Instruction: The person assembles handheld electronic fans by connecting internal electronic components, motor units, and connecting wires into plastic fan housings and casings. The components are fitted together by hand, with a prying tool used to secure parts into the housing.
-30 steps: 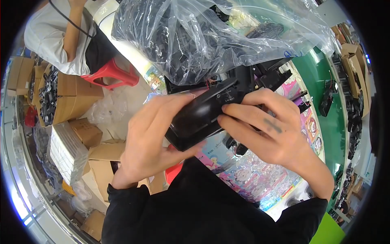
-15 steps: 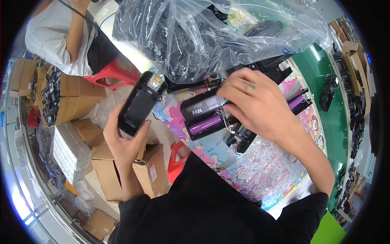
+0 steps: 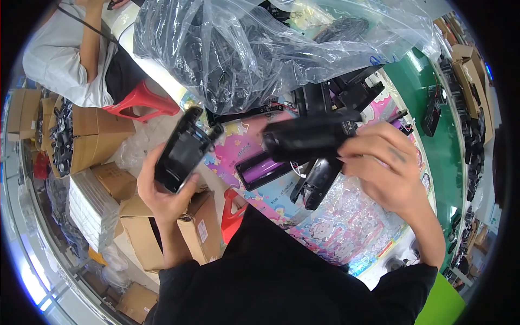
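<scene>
L hand (image 3: 162,196) part-closed, thumb & fingers round the near end of hollow black shell (image 3: 187,149); R hand (image 3: 387,165) pinches blurred black casing (image 3: 306,138) at its right end, fingers curled. Each held one end only, so smooth plastic could slip, or casing could snag thin white wires (image 3: 297,170) by glossy purple cylinder (image 3: 262,170), btwn hands. Beyond hands: crinkly clear bag (image 3: 244,43); below, shiny printed mat (image 3: 330,230).

Assembly workshop
Black plastic parts (image 3: 62,136) fill a brown cardboard box (image 3: 105,120) and, at the multicoloured tabletop (image 3: 242,141)'s far edge, a clear plastic bag (image 3: 244,51).
</scene>
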`<control>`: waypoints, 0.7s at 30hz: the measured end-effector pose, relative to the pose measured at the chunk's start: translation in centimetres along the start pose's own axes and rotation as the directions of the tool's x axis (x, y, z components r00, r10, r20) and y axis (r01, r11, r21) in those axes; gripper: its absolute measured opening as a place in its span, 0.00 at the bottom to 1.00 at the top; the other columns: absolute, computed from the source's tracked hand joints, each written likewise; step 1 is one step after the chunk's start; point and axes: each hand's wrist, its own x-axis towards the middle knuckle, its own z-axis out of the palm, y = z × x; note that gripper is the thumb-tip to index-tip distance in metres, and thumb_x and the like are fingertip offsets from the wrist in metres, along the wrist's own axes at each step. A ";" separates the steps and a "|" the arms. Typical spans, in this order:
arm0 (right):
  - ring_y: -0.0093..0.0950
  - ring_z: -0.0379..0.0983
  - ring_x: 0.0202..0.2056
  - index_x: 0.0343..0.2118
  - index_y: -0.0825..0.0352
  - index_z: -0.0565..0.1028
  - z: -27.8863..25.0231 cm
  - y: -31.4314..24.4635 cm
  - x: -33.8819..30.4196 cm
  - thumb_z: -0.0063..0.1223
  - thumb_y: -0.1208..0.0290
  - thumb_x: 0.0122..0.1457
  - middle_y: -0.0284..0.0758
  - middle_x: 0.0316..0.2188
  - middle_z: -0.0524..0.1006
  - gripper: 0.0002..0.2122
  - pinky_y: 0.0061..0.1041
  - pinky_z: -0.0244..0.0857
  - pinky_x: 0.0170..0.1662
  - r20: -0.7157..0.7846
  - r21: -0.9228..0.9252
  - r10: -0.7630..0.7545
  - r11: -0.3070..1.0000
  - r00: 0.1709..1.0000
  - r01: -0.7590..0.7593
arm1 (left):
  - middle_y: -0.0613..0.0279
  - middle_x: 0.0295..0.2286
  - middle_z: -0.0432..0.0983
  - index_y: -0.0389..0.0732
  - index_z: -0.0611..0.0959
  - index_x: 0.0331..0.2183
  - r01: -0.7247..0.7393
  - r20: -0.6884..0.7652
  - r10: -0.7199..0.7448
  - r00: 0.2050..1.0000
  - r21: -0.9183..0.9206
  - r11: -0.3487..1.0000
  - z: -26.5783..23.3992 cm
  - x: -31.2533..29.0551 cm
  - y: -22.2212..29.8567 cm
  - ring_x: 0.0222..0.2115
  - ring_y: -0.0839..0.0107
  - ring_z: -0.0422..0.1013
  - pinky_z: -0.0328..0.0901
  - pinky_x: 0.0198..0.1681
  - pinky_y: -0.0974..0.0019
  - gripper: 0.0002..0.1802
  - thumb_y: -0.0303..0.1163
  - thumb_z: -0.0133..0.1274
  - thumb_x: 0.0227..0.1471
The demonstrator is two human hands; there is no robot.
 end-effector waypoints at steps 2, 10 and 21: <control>0.34 0.70 0.28 0.22 0.66 0.72 -2.6 -1.0 -0.9 0.55 0.74 0.32 0.34 0.29 0.74 0.09 0.27 0.66 0.29 0.093 0.029 0.114 0.993 0.989 -0.117 | 0.54 0.32 0.74 0.31 0.76 0.39 -0.085 0.033 0.085 0.996 0.001 0.996 -0.1 0.1 1.4 0.30 0.64 0.70 0.64 0.37 0.65 0.31 0.29 0.64 0.26; 0.32 0.67 0.26 0.17 0.66 0.67 -9.4 -5.5 -11.3 0.58 0.86 0.37 0.33 0.23 0.73 0.10 0.28 0.61 0.30 0.060 -0.112 0.667 0.743 0.742 -0.659 | 0.62 0.33 0.70 0.36 0.80 0.40 -0.301 0.490 0.416 0.766 -0.298 0.906 8.1 -4.8 12.0 0.29 0.68 0.67 0.61 0.31 0.66 0.36 0.42 0.65 0.23; 0.37 0.69 0.31 0.22 0.70 0.72 -10.2 -5.1 -9.7 0.58 0.85 0.35 0.38 0.26 0.74 0.09 0.31 0.63 0.35 0.195 -0.236 0.743 0.669 0.640 -0.705 | 0.60 0.37 0.68 0.34 0.76 0.44 -0.356 0.503 0.405 0.763 -0.195 0.914 14.2 -8.7 15.2 0.29 0.71 0.63 0.60 0.32 0.71 0.25 0.28 0.54 0.39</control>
